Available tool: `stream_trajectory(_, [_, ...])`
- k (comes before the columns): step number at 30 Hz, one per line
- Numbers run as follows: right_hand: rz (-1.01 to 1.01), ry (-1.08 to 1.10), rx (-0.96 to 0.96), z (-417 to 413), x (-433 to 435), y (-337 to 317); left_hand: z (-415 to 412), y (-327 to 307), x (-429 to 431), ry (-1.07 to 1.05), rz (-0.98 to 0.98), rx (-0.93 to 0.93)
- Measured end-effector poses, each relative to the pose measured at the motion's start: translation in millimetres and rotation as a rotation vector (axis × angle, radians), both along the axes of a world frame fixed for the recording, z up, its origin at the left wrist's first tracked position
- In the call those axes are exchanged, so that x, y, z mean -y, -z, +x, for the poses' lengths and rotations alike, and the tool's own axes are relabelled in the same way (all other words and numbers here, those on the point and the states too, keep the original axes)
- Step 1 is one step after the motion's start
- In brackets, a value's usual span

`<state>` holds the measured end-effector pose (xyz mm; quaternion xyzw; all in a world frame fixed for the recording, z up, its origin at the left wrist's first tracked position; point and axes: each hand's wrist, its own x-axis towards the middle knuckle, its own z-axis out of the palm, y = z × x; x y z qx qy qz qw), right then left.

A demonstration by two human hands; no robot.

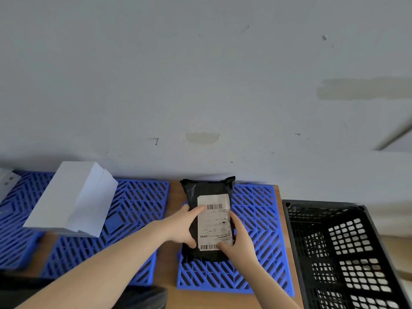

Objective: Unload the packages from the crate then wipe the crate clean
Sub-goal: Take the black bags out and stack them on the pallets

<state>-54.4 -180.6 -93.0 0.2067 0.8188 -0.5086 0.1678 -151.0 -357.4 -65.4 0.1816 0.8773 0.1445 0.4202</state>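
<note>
A black plastic mailer package (pixel 207 190) with a white barcode label lies on a blue lattice mat (pixel 256 221), its far end against the wall. My left hand (pixel 185 226) holds its left edge, index finger stretched onto the label and thumb at the near corner. My right hand (pixel 237 239) grips its right edge, thumb pressed on the label's lower part. The black perforated crate (pixel 334 253) stands to the right; the part of its inside that shows holds no packages.
A white package (pixel 73 197) lies on the blue lattice mats (pixel 138 208) at the left. A grey wall rises right behind the wooden table (pixel 174 259). Something black (pixel 145 297) sits at the table's near edge.
</note>
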Motion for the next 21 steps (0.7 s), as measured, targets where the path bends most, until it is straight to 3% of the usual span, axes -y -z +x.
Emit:
stream_trajectory(7, [0.056,-0.061,0.009,-2.2,-5.7,-9.9,-12.4,-21.2,4.1,0.001,-0.030,-0.009])
stream_trajectory(11, [0.174,-0.019,-0.034,5.4,-18.0,-28.6,-12.5,-52.9,15.1,-0.144,0.024,-0.111])
stream_trajectory(15, [0.220,0.015,-0.151,17.1,-22.2,-63.4,11.1,-96.6,31.8,-0.341,0.230,-0.331])
stream_trajectory(21, [0.187,-0.070,-0.393,47.0,5.4,-129.7,102.9,-168.3,73.5,-0.551,0.437,-0.805])
